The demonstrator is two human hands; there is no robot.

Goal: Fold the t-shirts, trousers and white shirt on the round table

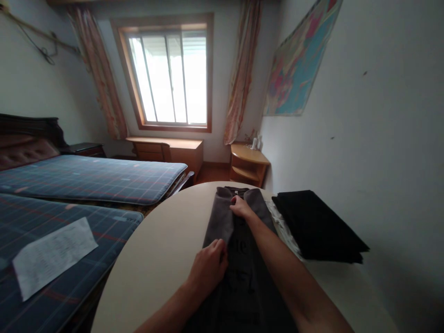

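Observation:
A dark grey shirt (220, 215) lies lengthwise on the round table, its collar and small label at the far end. Both its sides are folded inward, leaving a strip with black lettering between them. My left hand (210, 261) is closed at the inner edge of the left fold, about halfway down. Near the collar, my right hand (241, 206) pinches the upper end of that same fold. My right forearm crosses over the right fold and hides part of it. Beside the shirt on the right sits a stack of folded black cloth (315, 226), with white cloth (277, 217) under its left edge.
The pale round table (156, 263) reaches close to the wall on the right. At the left are two plaid mattresses (97, 178), with a sheet of paper (55, 256) on the nearer one. A corner shelf (248, 155) and a desk (185, 148) stand beyond the table.

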